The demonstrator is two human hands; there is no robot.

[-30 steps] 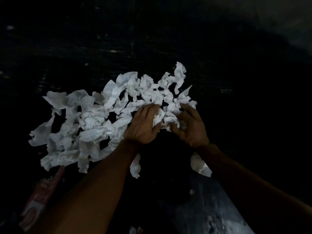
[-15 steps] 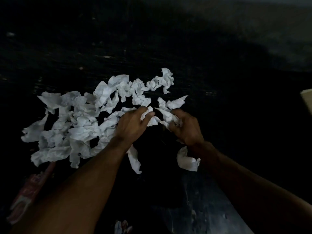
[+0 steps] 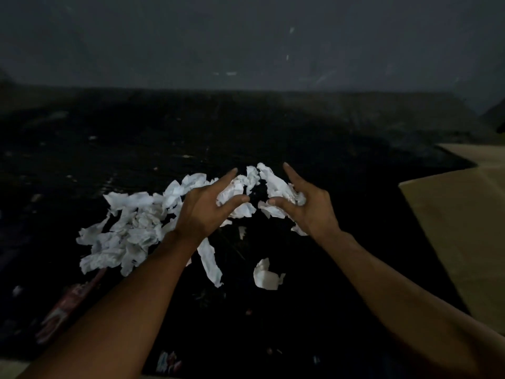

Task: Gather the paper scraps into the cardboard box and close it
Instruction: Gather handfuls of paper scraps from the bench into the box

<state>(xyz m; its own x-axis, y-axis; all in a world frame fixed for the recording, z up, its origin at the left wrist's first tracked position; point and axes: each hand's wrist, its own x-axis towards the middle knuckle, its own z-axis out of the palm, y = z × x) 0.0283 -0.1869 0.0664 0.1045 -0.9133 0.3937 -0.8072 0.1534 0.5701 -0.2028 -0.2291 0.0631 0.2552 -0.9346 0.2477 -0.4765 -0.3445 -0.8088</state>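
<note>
White crumpled paper scraps lie in a pile (image 3: 128,228) on a dark floor, left of centre. My left hand (image 3: 203,212) and my right hand (image 3: 306,212) are raised side by side above the floor, each cupped around a bunch of scraps (image 3: 276,187), thumbs nearly touching. Two loose scraps stay on the floor below the hands: a long strip (image 3: 210,262) and a small wad (image 3: 265,274). The cardboard box (image 3: 459,222) shows at the right edge as tan flaps; its inside is out of view.
A red and white wrapper (image 3: 64,305) lies on the floor at lower left. Small bits of litter (image 3: 168,362) sit near the bottom edge. A grey wall (image 3: 246,42) rises behind the dark floor.
Both hands have closed on scraps from the right part of the pile and lifted them off the floor. The view has tilted up and right, bringing the box into sight.
</note>
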